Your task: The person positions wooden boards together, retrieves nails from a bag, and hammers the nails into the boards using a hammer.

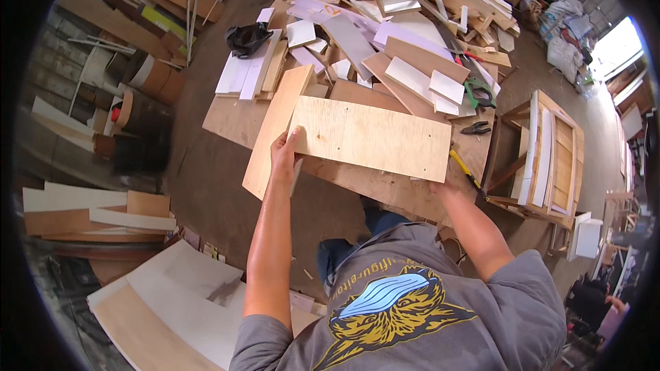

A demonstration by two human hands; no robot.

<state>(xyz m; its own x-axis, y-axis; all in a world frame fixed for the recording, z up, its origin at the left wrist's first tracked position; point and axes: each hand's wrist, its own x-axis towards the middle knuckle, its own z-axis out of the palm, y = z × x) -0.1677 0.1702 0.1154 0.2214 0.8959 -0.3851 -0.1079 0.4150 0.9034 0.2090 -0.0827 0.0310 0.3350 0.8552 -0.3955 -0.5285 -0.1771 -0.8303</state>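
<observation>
A pale plywood board (375, 136) with a few small dark spots on its face is held up in front of me, above the near edge of the worktable. At its left end it meets a second, narrower plywood board (271, 144) that runs at an angle; how they join is hidden. My left hand (283, 156) grips the pair where they meet, thumb on the face of the wider board. At that board's near right corner is my right hand (443, 187), its fingers mostly hidden beneath. A yellow-and-black handled tool (469, 175) lies just beyond my right hand.
Black pliers (475, 128) and a green tool (479, 93) lie on the worktable (227, 121). Behind them is a large heap of wood offcuts (412, 48), with a black plastic bag (247, 40) at its left. To the right stands a wooden frame piece (553, 158).
</observation>
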